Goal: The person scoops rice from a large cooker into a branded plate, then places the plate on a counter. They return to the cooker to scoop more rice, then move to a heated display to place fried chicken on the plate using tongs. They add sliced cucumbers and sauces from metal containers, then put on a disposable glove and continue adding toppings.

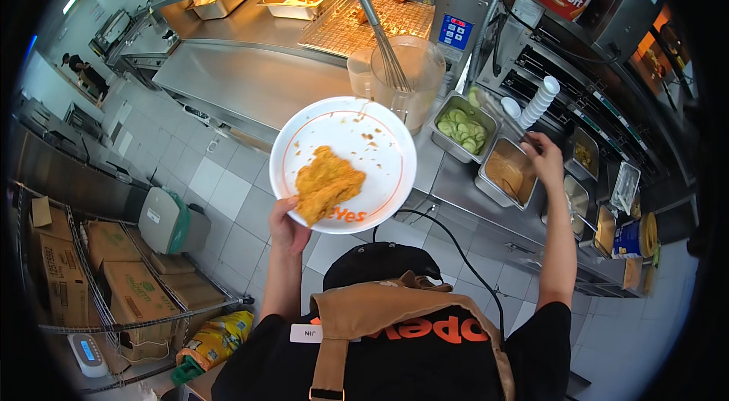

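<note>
My left hand grips the lower left rim of a white plate, tilted toward me. A flat golden piece of breaded fried chicken lies on it near my thumb, among loose crumbs. At the right, my right hand is closed around slim metal tongs, slightly blurred. A green slice shows at their far end, above a metal pan of sliced pickles. Just below my right hand is a pan of orange-brown sauce with a thin handle in it.
A clear pitcher with a metal whisk stands behind the plate. Stacked white cups and more topping pans line the right counter. Heated shelves hold a wire rack. Boxes fill a left rack; a person stands far off.
</note>
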`<state>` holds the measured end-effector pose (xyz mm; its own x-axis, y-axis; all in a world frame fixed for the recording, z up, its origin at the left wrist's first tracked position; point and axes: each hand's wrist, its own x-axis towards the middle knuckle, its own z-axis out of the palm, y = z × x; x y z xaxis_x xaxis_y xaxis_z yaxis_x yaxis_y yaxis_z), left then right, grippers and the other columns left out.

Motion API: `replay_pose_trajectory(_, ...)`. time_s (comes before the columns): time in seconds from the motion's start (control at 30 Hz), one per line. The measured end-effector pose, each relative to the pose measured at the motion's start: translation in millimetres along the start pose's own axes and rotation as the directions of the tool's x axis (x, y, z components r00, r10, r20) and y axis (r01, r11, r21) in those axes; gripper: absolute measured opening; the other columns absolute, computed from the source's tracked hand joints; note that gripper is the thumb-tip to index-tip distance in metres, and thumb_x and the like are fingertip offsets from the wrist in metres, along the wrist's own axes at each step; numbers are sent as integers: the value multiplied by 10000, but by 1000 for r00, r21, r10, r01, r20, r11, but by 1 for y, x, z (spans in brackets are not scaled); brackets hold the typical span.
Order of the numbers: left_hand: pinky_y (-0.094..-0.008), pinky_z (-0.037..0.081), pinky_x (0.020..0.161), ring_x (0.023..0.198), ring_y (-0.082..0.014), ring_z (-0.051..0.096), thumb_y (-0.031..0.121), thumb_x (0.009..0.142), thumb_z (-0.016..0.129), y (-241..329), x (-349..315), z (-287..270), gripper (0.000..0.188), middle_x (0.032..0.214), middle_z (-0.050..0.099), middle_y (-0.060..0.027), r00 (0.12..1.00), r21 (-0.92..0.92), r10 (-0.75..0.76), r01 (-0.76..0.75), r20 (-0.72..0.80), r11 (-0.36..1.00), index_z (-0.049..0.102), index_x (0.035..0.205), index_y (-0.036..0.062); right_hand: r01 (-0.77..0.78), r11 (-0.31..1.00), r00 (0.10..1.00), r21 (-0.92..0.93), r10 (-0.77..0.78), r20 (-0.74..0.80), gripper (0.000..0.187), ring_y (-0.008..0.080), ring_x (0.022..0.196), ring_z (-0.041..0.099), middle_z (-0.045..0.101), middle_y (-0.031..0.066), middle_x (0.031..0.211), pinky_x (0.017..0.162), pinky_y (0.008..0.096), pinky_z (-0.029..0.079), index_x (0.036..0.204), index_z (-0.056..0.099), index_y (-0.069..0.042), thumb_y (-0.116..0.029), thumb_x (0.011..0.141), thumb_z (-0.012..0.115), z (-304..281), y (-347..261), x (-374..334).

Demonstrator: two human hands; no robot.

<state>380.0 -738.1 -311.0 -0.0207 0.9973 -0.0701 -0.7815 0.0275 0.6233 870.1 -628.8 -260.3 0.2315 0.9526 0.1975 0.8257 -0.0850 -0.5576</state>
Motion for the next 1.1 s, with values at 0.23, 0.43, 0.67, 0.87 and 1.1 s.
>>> replay_pose_trajectory(0.23, -447, 431, 957, 1107, -322, 540, 271, 811, 530, -25, 45, 26, 587, 1231, 522, -199, 973, 8, -184, 184, 142, 983, 394, 1296, -31, -84, 812, 869, 577, -223, 441, 270, 61, 786, 540, 626, -1, 875, 697, 199, 424, 1052, 618, -15, -101, 802, 671, -79, -96, -34)
replay_pose_trajectory(0.43, -425, 478, 902, 1067, -294, 570, 303, 834, 518, -47, 71, 56, 553, 1202, 543, -191, 801, 16, -445, 480, 401, 877, 427, 1279, -12, -98, 864, 610, 493, -340, 716, 289, 78, 824, 570, 653, 26, 919, 757, 216, 448, 1052, 628, -3, -107, 790, 690, -86, -129, -34)
replay_pose_trajectory(0.67, -409, 480, 900, 1054, -290, 580, 316, 838, 523, -100, 56, 112, 551, 1195, 550, -193, 593, 208, -671, 660, 445, 722, 439, 1266, -21, -15, 952, 719, 306, -202, 665, 309, 98, 787, 586, 660, 34, 878, 718, 248, 461, 1061, 626, -17, -126, 781, 697, -139, -72, -92)
replay_pose_trajectory(0.87, -410, 471, 908, 1045, -299, 581, 313, 826, 535, -195, 10, 168, 549, 1174, 563, -199, 450, 320, -761, 717, 467, 620, 459, 1243, -37, -22, 947, 934, 320, -95, 346, 308, 128, 777, 606, 662, 54, 871, 732, 264, 472, 1040, 629, -32, -148, 764, 703, -242, -3, -205)
replay_pose_trajectory(1.1, -435, 428, 959, 1083, -326, 547, 339, 810, 490, -363, -91, 255, 593, 1201, 543, -212, 271, 413, -867, 793, 417, 447, 446, 1255, -49, -84, 994, 984, 65, 73, 163, 287, 232, 848, 651, 682, 74, 905, 734, 348, 483, 995, 643, -93, -259, 766, 690, -300, 138, -365)
